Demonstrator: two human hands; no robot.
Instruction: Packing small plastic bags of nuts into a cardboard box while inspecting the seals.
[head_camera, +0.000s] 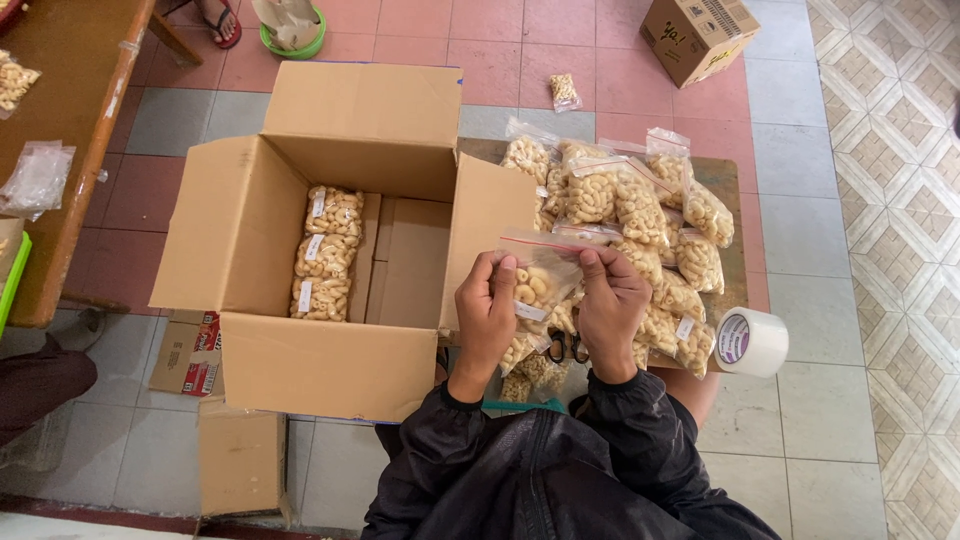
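I see both hands raised over my lap, each pinching 1 small clear bag (540, 280) of pale curled snacks between them. My left hand (487, 312) grips the bag's left edge with thumb and fingers closed on the plastic; my right hand (610, 308) clamps its right edge the same way. The bag hangs between the 2 hands, just right of the open box (250, 250) and in front of its right flap.

Inside the box, a few filled bags (324, 255) lie stacked in a column along the left part of the floor; the rest of the floor shows bare cardboard. Behind my hands, a heap (640, 220) of the same bags covers a low board. Scissors (568, 348) sit partly hidden under my right wrist. A roll of tape (750, 342) stands on the tiles just right of the heap. A smaller box (697, 35) sits well apart, at the far right.
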